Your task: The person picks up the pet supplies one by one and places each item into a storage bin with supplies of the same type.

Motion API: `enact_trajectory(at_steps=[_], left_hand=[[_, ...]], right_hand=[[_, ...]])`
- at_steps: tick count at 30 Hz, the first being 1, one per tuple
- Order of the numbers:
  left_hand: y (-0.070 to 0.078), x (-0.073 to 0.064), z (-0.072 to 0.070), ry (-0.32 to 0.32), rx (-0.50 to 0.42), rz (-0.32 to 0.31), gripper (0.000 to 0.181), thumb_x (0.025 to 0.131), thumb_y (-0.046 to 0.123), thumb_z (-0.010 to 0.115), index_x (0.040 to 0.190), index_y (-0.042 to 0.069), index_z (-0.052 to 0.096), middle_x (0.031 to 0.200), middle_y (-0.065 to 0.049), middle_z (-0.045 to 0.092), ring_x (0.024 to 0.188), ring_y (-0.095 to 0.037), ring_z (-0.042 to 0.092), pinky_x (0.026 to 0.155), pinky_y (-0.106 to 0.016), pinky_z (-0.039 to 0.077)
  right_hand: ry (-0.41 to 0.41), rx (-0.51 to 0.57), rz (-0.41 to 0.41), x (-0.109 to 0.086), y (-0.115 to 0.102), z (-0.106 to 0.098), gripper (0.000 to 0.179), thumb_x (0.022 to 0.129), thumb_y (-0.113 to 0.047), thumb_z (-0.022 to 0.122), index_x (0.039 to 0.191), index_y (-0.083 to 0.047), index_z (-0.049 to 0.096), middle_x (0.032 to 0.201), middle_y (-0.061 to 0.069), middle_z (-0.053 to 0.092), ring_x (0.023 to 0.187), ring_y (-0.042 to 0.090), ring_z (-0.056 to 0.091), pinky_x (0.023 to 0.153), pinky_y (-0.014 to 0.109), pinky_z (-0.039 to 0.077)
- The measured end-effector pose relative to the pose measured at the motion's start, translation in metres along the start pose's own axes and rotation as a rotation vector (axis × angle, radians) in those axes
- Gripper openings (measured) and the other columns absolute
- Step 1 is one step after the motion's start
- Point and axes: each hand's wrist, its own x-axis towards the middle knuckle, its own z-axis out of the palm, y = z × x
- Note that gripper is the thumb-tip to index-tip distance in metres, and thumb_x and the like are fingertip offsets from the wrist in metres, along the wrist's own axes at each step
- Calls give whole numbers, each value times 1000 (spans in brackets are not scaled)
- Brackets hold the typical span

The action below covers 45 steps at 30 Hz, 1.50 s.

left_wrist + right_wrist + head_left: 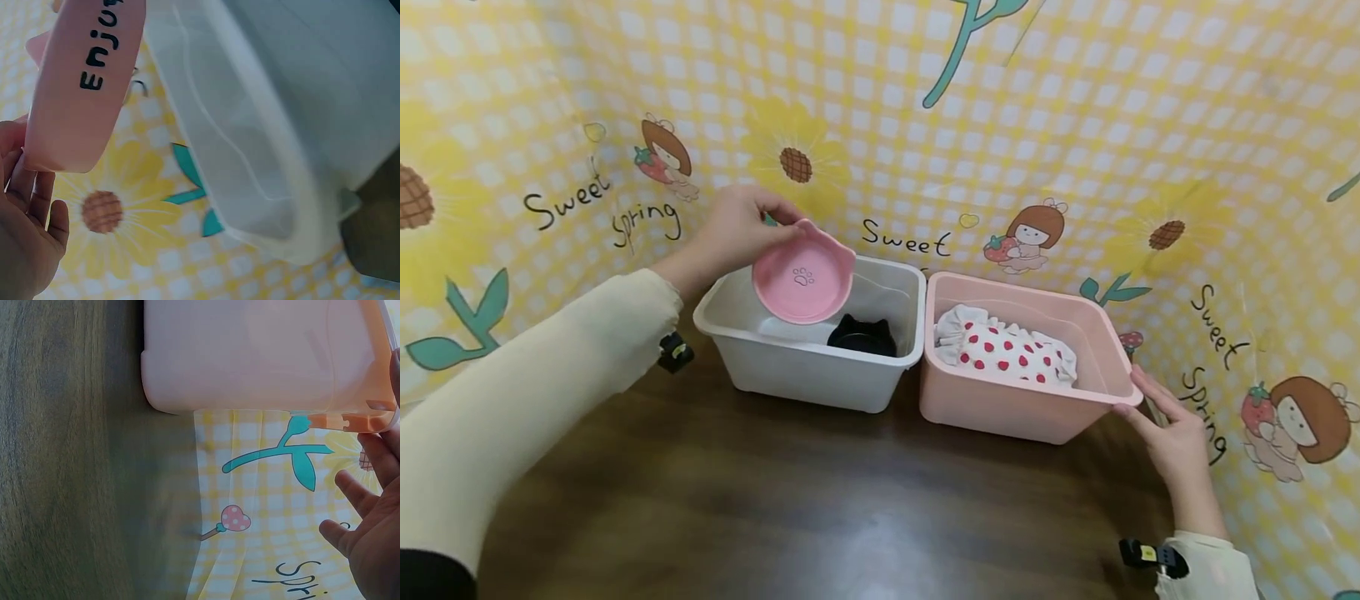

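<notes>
My left hand [748,225] holds a pink cat-eared pet bowl [805,275] by its upper edge, above the white bin [797,375]. The bowl is tilted so that its inside, with a paw print, faces the head camera; the left wrist view shows dark lettering on its outer side [94,94]. A black cat-eared bowl [862,335] lies in the white bin, partly hidden by the front wall. My right hand [1176,442] touches the front right corner of the pink bin [1000,408] at the rim, its fingers fairly straight and spread.
Inside the pink bin lies a white ruffled cloth item [1007,346] with red strawberry-like spots. Both bins stand side by side on a dark wooden table [820,508], close to a yellow checked backdrop [880,133] that also rises along both sides.
</notes>
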Motion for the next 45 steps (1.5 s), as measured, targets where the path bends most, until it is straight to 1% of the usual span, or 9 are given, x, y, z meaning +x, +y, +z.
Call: enact_trajectory(at_steps=[4, 9, 16, 25, 29, 35, 37, 41, 45], left_hand=[[-22, 8, 8, -52, 27, -12, 15, 93, 23, 76, 102, 13, 81, 99, -7, 76, 103, -21, 62, 93, -41, 49], [-43, 13, 15, -94, 102, 1, 12, 93, 21, 76, 99, 12, 81, 95, -6, 78, 97, -23, 66, 87, -41, 51], [-59, 13, 22, -170, 165, 4, 12, 93, 19, 75, 97, 9, 81, 92, -8, 78, 88, -22, 70, 79, -40, 57], [-78, 12, 34, -242, 225, 5, 10, 91, 16, 78, 99, 11, 81, 93, -6, 78, 91, -22, 69, 81, -41, 57], [-88, 13, 42, -259, 228, 13, 9, 90, 15, 78, 98, 11, 81, 93, -5, 77, 89, -21, 68, 82, -41, 56], [-103, 12, 54, -263, 270, 25, 7, 90, 17, 78, 95, 13, 81, 89, -2, 76, 85, -20, 66, 80, -40, 54], [-108, 12, 58, -263, 280, 19, 6, 90, 17, 78, 94, 13, 80, 90, -2, 75, 85, -21, 65, 81, -41, 54], [-114, 13, 65, -259, 312, 24, 4, 89, 16, 77, 91, 14, 80, 89, -1, 75, 86, -21, 65, 83, -43, 54], [-115, 13, 70, -228, 354, 62, 3, 87, 16, 77, 85, 15, 80, 83, 1, 75, 82, -19, 65, 81, -43, 54]], right_hand=[[7, -4, 7, 3, -1, -4, 55, 89, -20, 82, 141, -20, 63, 146, -18, 56, 127, -16, 47, 105, 3, 32], [-5, 15, -3, 5, -4, -3, 55, 90, -19, 81, 142, -19, 62, 146, -18, 55, 128, -16, 47, 106, 4, 32], [13, 2, -17, 1, -6, -2, 55, 89, -17, 81, 141, -19, 62, 144, -19, 56, 126, -18, 46, 105, 2, 31], [27, 21, -24, 0, -6, -2, 54, 88, -13, 82, 139, -16, 64, 145, -14, 58, 126, -16, 48, 105, 3, 32], [7, -12, -11, -1, -6, -3, 55, 90, -19, 81, 141, -19, 62, 146, -18, 55, 126, -19, 45, 106, 3, 30], [-32, -48, 39, -4, -4, -4, 58, 91, -28, 80, 145, -25, 59, 148, -23, 50, 126, -22, 40, 110, 6, 27], [-30, -49, 37, -5, -3, -3, 58, 91, -28, 80, 145, -24, 59, 148, -23, 51, 126, -22, 40, 110, 6, 27], [-13, -41, 13, -5, -3, -2, 57, 90, -24, 81, 143, -23, 60, 147, -21, 53, 126, -22, 42, 108, 5, 28], [-4, -35, 11, -3, -3, 0, 56, 90, -23, 81, 143, -22, 61, 147, -20, 53, 126, -20, 43, 108, 4, 29]])
